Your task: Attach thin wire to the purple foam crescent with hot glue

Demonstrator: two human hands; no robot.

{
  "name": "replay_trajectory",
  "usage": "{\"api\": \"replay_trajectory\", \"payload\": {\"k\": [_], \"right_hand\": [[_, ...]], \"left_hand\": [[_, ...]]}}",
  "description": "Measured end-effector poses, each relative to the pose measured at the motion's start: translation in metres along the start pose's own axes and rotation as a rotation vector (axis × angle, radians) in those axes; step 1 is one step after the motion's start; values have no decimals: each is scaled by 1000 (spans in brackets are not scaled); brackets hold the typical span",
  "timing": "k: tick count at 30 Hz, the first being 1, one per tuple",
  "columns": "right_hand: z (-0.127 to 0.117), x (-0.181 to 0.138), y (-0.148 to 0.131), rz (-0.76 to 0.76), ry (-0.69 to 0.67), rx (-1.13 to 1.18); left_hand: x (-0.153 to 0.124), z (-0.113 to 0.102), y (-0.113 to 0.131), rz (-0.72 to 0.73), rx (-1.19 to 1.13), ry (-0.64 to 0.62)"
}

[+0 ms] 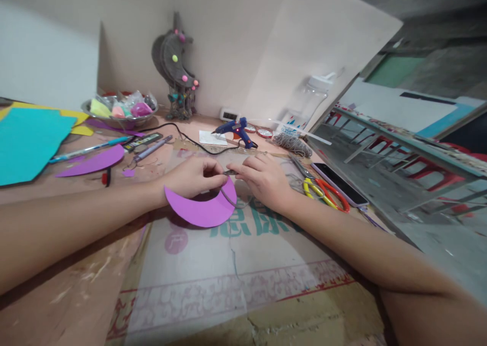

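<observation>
A purple paper crescent hangs from my left hand, whose thumb and fingers pinch it near its right tip. Grey cord lies along that tip and loops down beside it. Close on the right, my right hand is closed, its fingertips on a short grey stretch of the cord between the two hands. Both hands are just above a printed cardboard sheet. Part of the cord is hidden behind the fingers.
A blue glue gun rests at the back near a grey yarn bundle. Scissors and a phone lie right. Behind stand a decorated grey moon, a bowl and a bottle. Turquoise paper lies left.
</observation>
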State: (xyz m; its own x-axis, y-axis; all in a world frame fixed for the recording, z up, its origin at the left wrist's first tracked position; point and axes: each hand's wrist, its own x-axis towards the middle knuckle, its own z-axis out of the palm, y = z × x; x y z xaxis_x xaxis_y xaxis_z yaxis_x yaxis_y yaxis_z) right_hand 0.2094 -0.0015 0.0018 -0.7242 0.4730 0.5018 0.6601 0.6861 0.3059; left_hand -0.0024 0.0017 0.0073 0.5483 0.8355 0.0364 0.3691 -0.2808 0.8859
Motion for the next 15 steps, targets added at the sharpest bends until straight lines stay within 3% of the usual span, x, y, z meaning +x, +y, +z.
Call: {"api": "replay_trajectory", "payload": {"k": [11,15], "right_hand": [[3,-2,2,-19,7,9],[2,-1,-2,69,15,103]], "left_hand": [[1,0,0,0,-22,-9],[2,0,-1,3,-48,-18]]}}
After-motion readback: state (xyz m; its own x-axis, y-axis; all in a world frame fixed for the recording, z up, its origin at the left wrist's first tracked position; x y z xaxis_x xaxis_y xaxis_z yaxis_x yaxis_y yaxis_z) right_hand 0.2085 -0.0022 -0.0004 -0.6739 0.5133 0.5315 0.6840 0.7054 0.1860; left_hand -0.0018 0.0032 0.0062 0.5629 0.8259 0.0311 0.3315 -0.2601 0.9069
